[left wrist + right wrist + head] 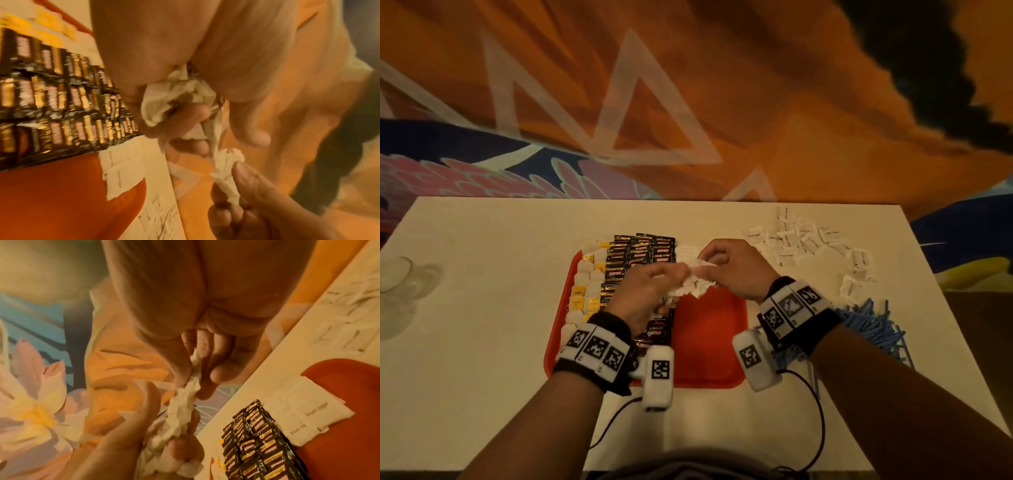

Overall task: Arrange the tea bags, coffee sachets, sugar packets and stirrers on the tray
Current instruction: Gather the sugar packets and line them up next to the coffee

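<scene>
Above the red tray (709,342) my left hand (671,284) grips a crumpled bunch of white sugar packets (693,287). My right hand (710,270) pinches one packet (226,177) at the end of that bunch. On the tray, tea bags (585,284) fill the left column and black coffee sachets (640,257) lie in rows beside them. Two or three flat sugar packets (308,410) lie at the tray's far edge, right of the coffee. A pile of blue stirrers (869,325) lies on the table right of the tray.
Loose sugar packets (801,240) are scattered over the far right of the white table (482,274). A clear glass (397,284) stands at the left edge. The tray's right half shows bare red. Wrist-camera cables trail near the table's front edge.
</scene>
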